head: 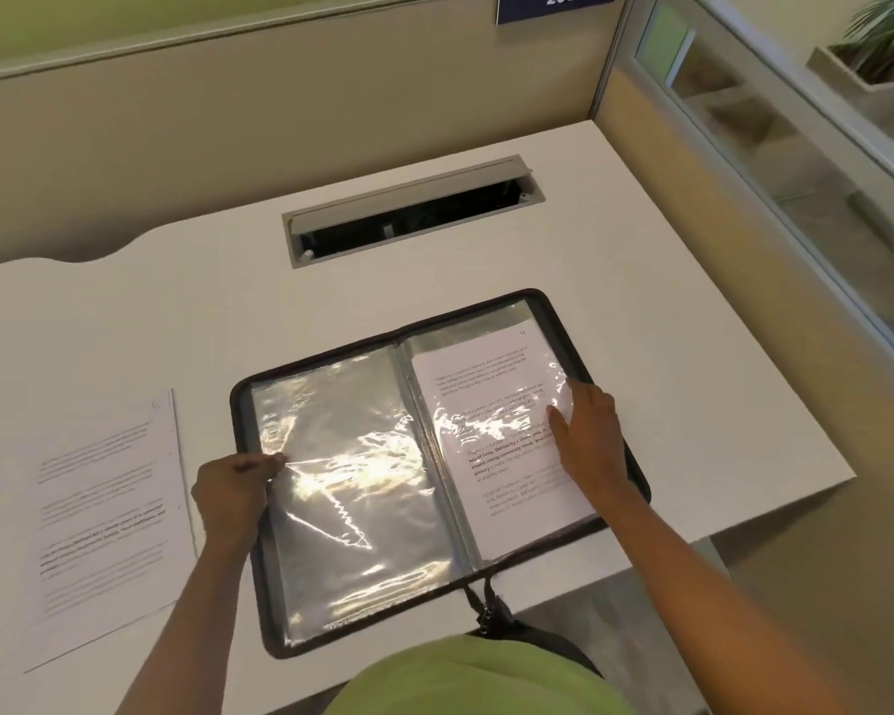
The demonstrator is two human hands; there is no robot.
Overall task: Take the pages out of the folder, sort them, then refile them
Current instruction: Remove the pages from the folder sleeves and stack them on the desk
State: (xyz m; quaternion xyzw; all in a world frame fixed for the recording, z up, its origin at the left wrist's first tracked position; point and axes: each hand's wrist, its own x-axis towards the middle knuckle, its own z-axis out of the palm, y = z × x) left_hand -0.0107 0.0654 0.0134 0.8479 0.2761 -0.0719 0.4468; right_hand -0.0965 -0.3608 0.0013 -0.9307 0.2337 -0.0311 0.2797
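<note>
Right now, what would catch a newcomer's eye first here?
The black zip folder lies open mid-desk, its left sleeve looking empty and glaring with reflected light, its right sleeve showing a printed page. The left hand pinches the empty sleeve's outer edge while the right hand rests on the page side. Left of the folder, loose pages lie on the desk.

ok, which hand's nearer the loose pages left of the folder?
Left. The left hand pinches a folder sleeve beside the loose pages; the right hand rests on the filed page, farther right.
</note>
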